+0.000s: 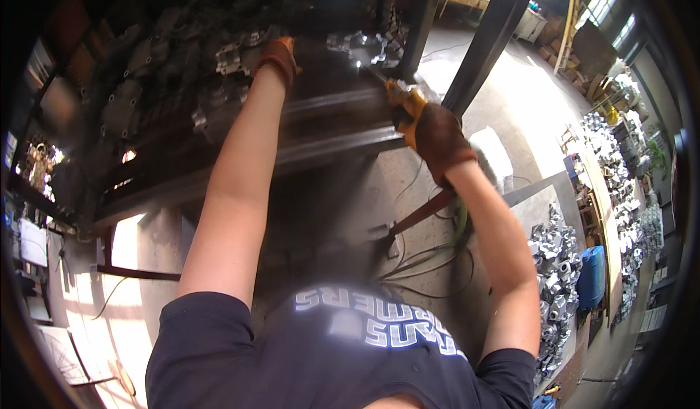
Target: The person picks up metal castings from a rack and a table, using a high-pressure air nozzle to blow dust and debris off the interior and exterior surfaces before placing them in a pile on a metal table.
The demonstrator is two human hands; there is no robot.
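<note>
A grey metal casting [233,57] lies at the back of the dark steel workbench [321,128], at the edge of a heap of similar castings [138,73]. The left hand [278,55], in a brown leather glove, rests curled on this casting. The right hand [430,128], gloved in brown and yellow, is closed around a hand tool [379,79] pointed at another casting [361,47]. Further castings [554,256] fill a table to the right.
</note>
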